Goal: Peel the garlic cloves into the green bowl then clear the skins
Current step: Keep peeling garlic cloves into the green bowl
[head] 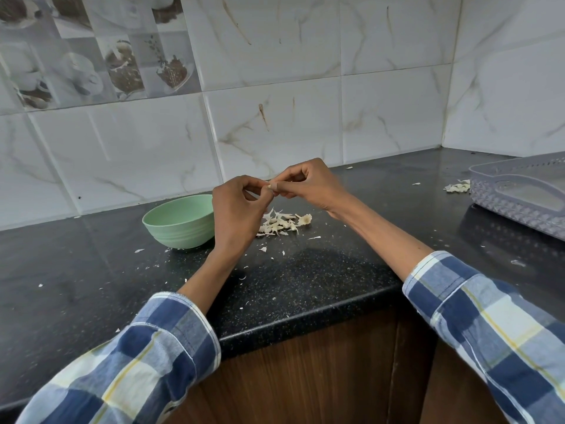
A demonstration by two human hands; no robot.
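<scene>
Black speckled stone makes up the counter [305,280], its rounded front edge sitting over brown wooden cabinet fronts [305,377], with two checked blue-and-white sleeves [146,362] reaching in from the near side. Small white flakes of skin lie scattered over the near part of the counter. Farther in, the left hand [234,209] and right hand [308,186] meet above the counter, fingers curled, both pinching one small garlic clove [269,187] between their fingertips. Just below and behind them lies a pile of garlic skins [282,224] and bits on the counter. Left of that pile, touching nothing else, stands the green bowl [179,221]; its inside cannot be seen. Well off to the right sits a grey plastic basket [519,194], with another small heap of skins [457,187] beside it. White marbled wall tiles [275,87] rise behind.
</scene>
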